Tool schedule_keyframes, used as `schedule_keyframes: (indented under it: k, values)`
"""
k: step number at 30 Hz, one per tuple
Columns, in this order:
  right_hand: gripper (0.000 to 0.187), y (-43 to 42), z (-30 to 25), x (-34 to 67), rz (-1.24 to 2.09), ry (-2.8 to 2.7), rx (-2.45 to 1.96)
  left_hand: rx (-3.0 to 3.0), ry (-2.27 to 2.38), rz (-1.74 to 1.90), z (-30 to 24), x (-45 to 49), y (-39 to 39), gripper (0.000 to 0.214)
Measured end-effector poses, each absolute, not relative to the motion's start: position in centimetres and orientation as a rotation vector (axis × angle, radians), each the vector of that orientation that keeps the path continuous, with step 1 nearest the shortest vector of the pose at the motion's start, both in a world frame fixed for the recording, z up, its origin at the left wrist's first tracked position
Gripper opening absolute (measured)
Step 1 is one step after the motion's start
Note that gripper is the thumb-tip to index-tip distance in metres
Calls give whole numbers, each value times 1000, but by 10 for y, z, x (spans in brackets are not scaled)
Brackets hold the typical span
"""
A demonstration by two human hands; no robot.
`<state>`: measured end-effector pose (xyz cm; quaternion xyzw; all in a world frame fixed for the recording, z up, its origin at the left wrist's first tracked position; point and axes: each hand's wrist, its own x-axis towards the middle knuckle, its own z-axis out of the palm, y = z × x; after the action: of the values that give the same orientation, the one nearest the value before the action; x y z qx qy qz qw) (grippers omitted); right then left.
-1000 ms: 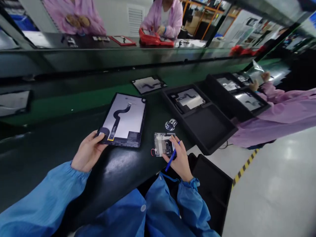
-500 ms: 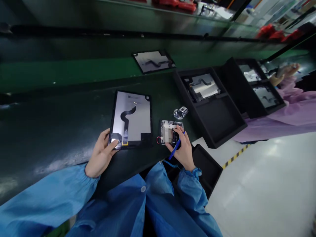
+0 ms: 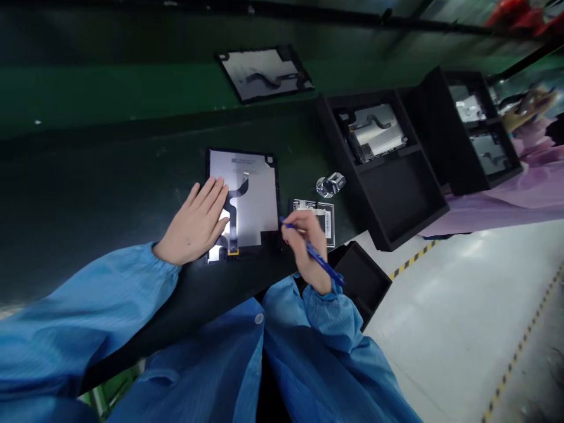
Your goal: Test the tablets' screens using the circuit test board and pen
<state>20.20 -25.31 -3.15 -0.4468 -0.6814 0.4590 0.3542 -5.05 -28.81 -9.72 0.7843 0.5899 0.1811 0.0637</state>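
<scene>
A tablet screen panel [image 3: 259, 205] lies face down on the dark bench, its silver back showing a curved black ribbon cable [image 3: 233, 220]. My left hand [image 3: 194, 226] rests flat over the panel's left side, fingers stretched out, holding nothing. Pinched in my right hand [image 3: 311, 247] is a slim blue pen-like tool [image 3: 324, 264], its tip close to the panel's right edge. Whether the tip touches cannot be made out. Partly hidden behind that hand is a small flat black-and-white circuit piece [image 3: 329, 226] on the bench.
A shiny metal and clear object [image 3: 331, 184] sits beyond the circuit piece. Another screen panel [image 3: 264, 73] lies at the back. A black divided tray [image 3: 392, 194] holds panels, with a second tray [image 3: 462, 129] beyond. A co-worker's pink sleeve [image 3: 480, 205] shows at right. Below is a lower black tray [image 3: 363, 279].
My left hand has let go of the panel's lower corner and spread flat on its back. My right hand has left the circuit piece and turned the blue tool toward the panel.
</scene>
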Motion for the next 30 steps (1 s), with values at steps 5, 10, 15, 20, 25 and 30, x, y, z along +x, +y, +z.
schedule_keyframes:
  k: [5,10,15,20,25,30]
  values:
    - [33,-258,-51,160,1321,-1856,-1198,2312,1761,545,-94,-47,-291,63]
    - [37,-257,-62,156,1174,-2005,-1152,2306,1748,581,-95,-49,-290,63]
    - [38,-258,-62,159,1026,-2156,-1128,2295,1744,564,-95,-48,-290,64]
    - [38,-258,-66,157,927,-2243,-1154,2289,1726,573,-94,-49,-290,65]
    - [37,-260,-68,157,980,-2164,-1146,2265,1734,568,-93,-49,-289,65]
    - [31,-247,-54,168,1094,-1784,-1193,2292,1698,563,-89,-46,-289,62]
